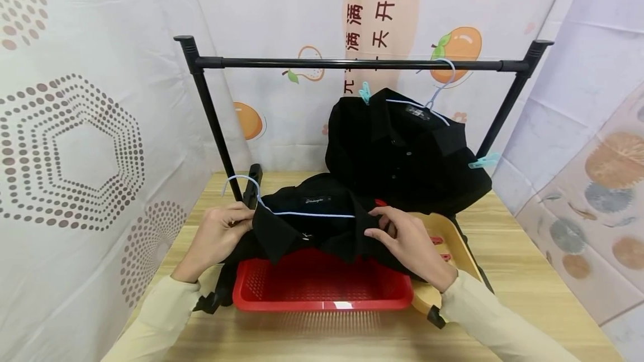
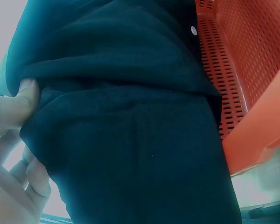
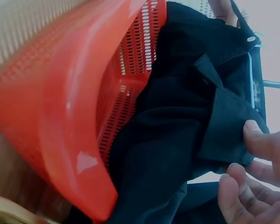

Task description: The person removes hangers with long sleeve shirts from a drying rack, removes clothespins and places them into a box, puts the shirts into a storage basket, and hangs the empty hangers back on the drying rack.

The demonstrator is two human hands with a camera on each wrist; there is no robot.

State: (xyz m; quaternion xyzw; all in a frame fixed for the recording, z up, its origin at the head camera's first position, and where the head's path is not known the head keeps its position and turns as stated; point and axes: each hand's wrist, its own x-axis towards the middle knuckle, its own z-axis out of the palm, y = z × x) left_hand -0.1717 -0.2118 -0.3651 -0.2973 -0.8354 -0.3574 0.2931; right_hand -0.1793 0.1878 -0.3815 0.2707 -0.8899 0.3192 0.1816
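Step in hand looks like settling the hanger point(image 1: 314, 214) inside the black shirt point(image 1: 327, 233), which lies draped over the red basket point(image 1: 282, 305) on the counter point(image 1: 523, 278). Both hands grip cloth: left hand point(image 1: 220, 234) pinches the shirt beside the collar, right hand point(image 1: 406, 242) pinches the collar's other side. Next move, my read: square the collar over the hanger arms, then get the hook up to the rod point(image 1: 322, 63); it's off the rod and leaning left now. Only head view has the hook, plus a second shirt point(image 1: 402, 166) hung on the rod. Right wrist shows that thumb on the collar flap, fingers under; left wrist shows thumb on a fold, no hanger visible.
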